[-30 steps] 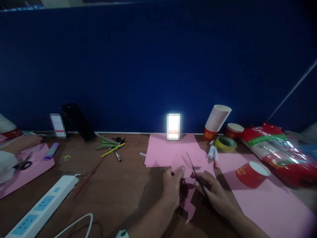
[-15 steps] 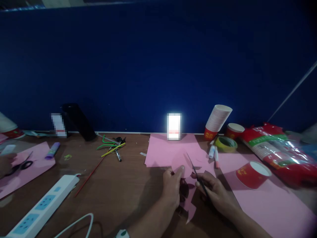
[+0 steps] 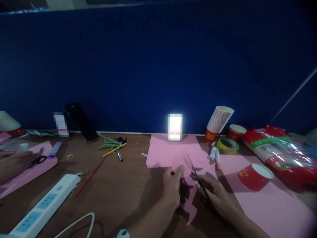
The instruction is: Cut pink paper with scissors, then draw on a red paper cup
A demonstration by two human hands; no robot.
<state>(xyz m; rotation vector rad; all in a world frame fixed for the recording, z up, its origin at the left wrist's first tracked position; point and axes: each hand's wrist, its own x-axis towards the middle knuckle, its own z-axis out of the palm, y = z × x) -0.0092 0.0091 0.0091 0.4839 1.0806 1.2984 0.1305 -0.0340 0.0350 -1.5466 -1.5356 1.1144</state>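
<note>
Pink paper (image 3: 186,171), in the head view, is above the table (image 3: 123,185), pinched by the fingers of the left hand (image 3: 172,183), its rounded edge apparently cut, while the right hand (image 3: 215,189) grips scissors (image 3: 203,189), remaining cuts unclear.

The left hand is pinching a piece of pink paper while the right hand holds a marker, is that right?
Not quite: the right hand holds a pair of scissors, not a marker, as the head view shows. The left hand is indeed pinching a piece of pink paper.
</note>
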